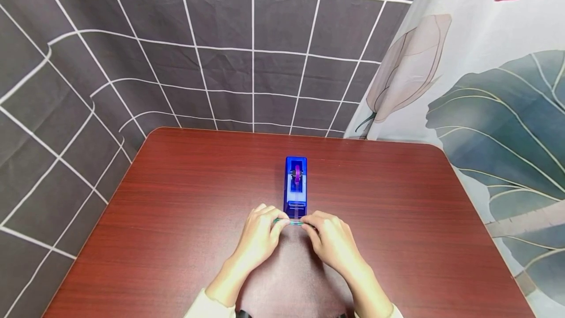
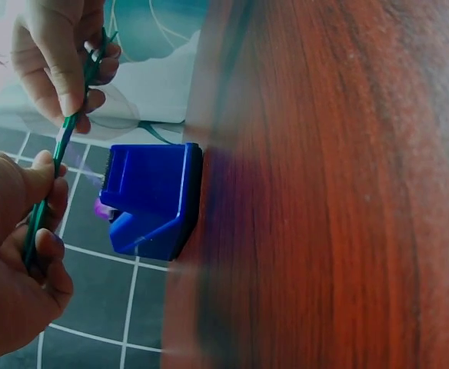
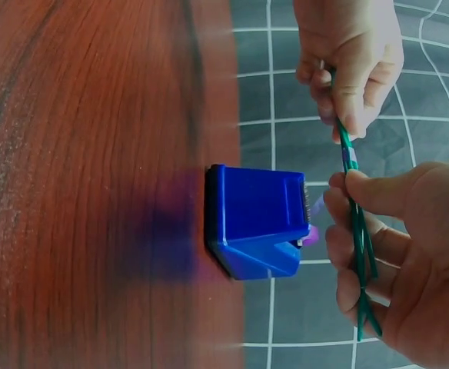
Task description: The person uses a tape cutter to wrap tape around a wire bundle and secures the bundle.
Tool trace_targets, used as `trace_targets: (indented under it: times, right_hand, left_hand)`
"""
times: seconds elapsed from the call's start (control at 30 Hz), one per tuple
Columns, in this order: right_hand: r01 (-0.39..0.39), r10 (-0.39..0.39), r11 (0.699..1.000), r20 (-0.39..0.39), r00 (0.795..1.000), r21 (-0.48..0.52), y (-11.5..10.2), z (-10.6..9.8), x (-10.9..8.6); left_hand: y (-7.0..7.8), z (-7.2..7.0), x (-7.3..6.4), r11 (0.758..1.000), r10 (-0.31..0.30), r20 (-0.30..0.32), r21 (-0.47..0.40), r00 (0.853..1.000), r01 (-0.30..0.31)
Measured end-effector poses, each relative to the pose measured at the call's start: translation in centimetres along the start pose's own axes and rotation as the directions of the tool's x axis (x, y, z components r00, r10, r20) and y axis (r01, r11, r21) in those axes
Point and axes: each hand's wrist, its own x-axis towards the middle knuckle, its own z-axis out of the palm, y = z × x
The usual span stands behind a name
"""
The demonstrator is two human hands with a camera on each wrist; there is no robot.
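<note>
the left hand [image 1: 260, 232] pinches a slim bundle of thin green strands [image 2: 61, 142], its thumb clamped against the curled fingers, with no gap beyond the width of the strands. the right hand [image 1: 331, 239] pinches the same bundle, thumb laid over it and pressed to the forefinger; in the right wrist view its other fingers curve loosely behind the strands, slightly apart from one another. the two hands grip near each other, leaving a short stretch of bundle bare between the thumbs, where a pale shiny band [image 3: 350, 156] shows.

the bundle's long axis runs left to right in front of the person, one end toward each palm, and it looks nearly level in the head view. toward the right palm the strands spread and cross into forked tips.

it is held above the red-brown wood-grain table [image 1: 198, 200], just before the near end of a blue plastic tape dispenser [image 1: 295, 198]. that dispenser points its toothed cutter [image 3: 307, 201] at the person, its long axis crossing the bundle's, with a purple tape roll [image 1: 297, 173] inside. a faint translucent strip of tape [image 1: 296, 212] reaches from it toward the bundle; whether they are joined i cannot tell.
</note>
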Motion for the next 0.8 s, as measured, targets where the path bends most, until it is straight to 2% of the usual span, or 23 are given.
trace_targets:
  times: [0.37, 0.6, 0.8]
  right_hand:
    - [0.098, -0.099, 0.995, -0.120, 0.988, -0.013, 0.7, 0.5, -0.2]
    - [0.163, -0.168, 0.986, -0.171, 0.971, -0.048, 1.0, 0.9, -0.3]
    - [0.192, -0.205, 0.978, -0.190, 0.960, -0.082, 1.1, 1.2, -0.3]
  left_hand:
    - [0.3, 0.0, 0.1, 0.997, -0.081, 0.035, 0.016, 0.996, 0.081]
    - [0.5, -0.3, 0.5, 0.992, -0.078, 0.060, 0.100, 0.995, 0.072]
    - [0.7, -0.6, 0.6, 0.992, -0.060, 0.062, 0.114, 0.996, 0.053]
